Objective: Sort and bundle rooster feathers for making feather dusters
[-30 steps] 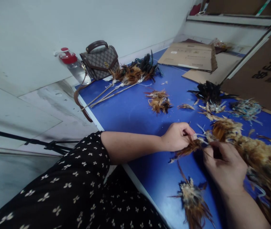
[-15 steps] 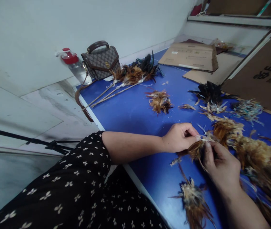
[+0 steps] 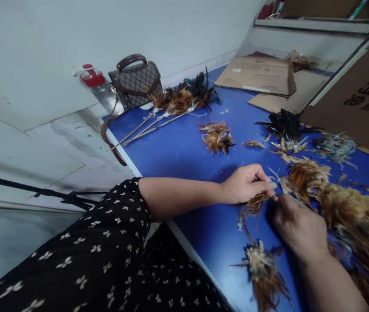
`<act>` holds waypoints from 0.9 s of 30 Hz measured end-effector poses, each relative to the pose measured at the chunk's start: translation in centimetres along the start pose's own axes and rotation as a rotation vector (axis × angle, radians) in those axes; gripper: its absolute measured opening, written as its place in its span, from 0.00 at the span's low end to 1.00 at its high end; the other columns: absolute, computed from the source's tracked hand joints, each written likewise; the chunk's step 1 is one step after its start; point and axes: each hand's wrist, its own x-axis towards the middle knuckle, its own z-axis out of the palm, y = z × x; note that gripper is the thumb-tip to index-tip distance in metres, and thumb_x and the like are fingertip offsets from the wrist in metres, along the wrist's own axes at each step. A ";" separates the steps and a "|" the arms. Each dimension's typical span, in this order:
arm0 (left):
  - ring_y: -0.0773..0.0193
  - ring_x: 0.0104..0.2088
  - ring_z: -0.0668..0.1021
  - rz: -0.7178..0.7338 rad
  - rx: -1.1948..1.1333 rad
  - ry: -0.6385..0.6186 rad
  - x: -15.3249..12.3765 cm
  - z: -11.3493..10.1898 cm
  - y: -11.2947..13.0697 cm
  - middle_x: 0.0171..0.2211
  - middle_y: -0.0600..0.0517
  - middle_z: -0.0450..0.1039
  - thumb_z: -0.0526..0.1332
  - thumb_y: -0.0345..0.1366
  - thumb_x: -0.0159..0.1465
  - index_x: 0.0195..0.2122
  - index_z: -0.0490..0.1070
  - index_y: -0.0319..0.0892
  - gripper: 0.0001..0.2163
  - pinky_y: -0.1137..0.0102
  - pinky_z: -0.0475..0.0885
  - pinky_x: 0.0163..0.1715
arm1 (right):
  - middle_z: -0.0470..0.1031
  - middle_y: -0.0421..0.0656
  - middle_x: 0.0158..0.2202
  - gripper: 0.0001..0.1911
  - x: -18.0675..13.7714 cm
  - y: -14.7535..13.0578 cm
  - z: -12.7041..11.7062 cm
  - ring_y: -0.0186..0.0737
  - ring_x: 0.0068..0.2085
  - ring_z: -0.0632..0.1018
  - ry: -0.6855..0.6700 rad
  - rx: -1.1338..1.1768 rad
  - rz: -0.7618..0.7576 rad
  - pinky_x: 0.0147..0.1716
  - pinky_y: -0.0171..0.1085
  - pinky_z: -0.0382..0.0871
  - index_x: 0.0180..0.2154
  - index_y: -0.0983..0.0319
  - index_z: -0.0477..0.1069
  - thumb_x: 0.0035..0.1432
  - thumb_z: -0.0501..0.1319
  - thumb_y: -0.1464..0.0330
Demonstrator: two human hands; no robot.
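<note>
My left hand point(image 3: 244, 184) rests on the blue table point(image 3: 184, 151) and pinches a small tuft of brown feathers point(image 3: 255, 203) by its pale quill ends. My right hand point(image 3: 298, 227) is beside it, fingers curled onto the same tuft where it meets a long strip of brown feathers point(image 3: 343, 208) running off to the right. A separate bunch of brown and cream feathers point(image 3: 264, 273) lies just in front of my hands, near the table edge.
Feather-tipped sticks point(image 3: 171, 108), a patterned handbag point(image 3: 135, 82) and a red-capped bottle point(image 3: 98, 86) sit at the table's far left. Loose feather piles point(image 3: 217, 136), black feathers point(image 3: 283, 123), bluish ones point(image 3: 335, 147) and flat cardboard point(image 3: 259, 76) lie further back.
The tuft has been drawn shorter between my hands and now hangs lower. My right hand has slid slightly left and down; my left hand has barely shifted.
</note>
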 end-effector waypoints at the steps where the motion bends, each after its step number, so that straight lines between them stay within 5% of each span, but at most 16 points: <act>1: 0.71 0.30 0.81 -0.007 0.012 0.011 -0.1 -0.1 0.2 0.30 0.58 0.81 0.87 0.53 0.60 0.39 0.66 0.45 0.31 0.68 0.76 0.40 | 0.70 0.41 0.24 0.10 0.0 0.1 0.0 0.38 0.23 0.64 0.009 -0.001 -0.027 0.29 0.41 0.50 0.33 0.55 0.72 0.70 0.60 0.64; 10: 0.69 0.31 0.80 -0.074 0.088 0.001 -0.1 -1.0 1.8 0.31 0.56 0.82 0.87 0.51 0.61 0.38 0.66 0.45 0.30 0.68 0.73 0.39 | 0.71 0.41 0.23 0.14 -0.2 0.3 -0.4 0.40 0.24 0.70 -0.013 0.082 -0.072 0.30 0.42 0.62 0.30 0.53 0.67 0.72 0.59 0.64; 19: 0.74 0.25 0.75 -0.175 0.201 0.014 -0.1 -0.5 3.4 0.30 0.55 0.82 0.88 0.44 0.60 0.37 0.71 0.41 0.26 0.72 0.67 0.30 | 0.69 0.38 0.22 0.16 0.0 0.2 0.0 0.37 0.21 0.66 0.044 0.092 -0.044 0.27 0.41 0.53 0.32 0.55 0.70 0.77 0.61 0.62; 27: 0.72 0.25 0.77 -0.209 0.327 -0.056 -0.5 -0.7 3.9 0.28 0.56 0.81 0.90 0.41 0.56 0.37 0.73 0.41 0.25 0.73 0.69 0.29 | 0.82 0.40 0.31 0.15 -0.1 0.4 -0.2 0.40 0.27 0.80 -0.020 0.271 -0.048 0.30 0.38 0.70 0.45 0.55 0.80 0.84 0.59 0.58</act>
